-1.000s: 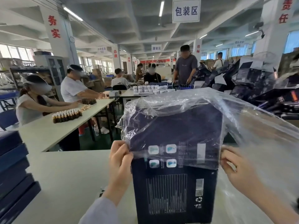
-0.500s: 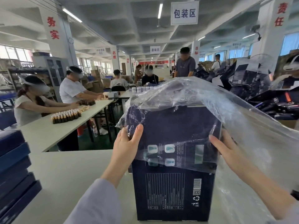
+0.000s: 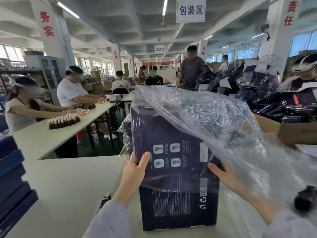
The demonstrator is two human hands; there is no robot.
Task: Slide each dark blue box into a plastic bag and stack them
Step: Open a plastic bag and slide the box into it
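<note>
A tall dark blue box (image 3: 176,200) stands upright on the white table (image 3: 68,186) right in front of me. A clear plastic bag (image 3: 197,117) is pulled over its top and reaches about two thirds of the way down the front; the rest billows off to the right. My left hand (image 3: 135,170) grips the box's left edge, thumb on the front face. My right hand (image 3: 223,176) holds the right edge, fingers curled round it beneath the loose film.
A stack of dark blue boxes (image 3: 10,177) sits at the table's left edge. At right are a cardboard carton (image 3: 295,133) of dark packaging and a black object (image 3: 306,200). Seated people work at the left table with brown bottles (image 3: 63,121).
The bag's lower hem has come further down the box front. Both hands slid down the sides, from flat against them to gripping the edges.
</note>
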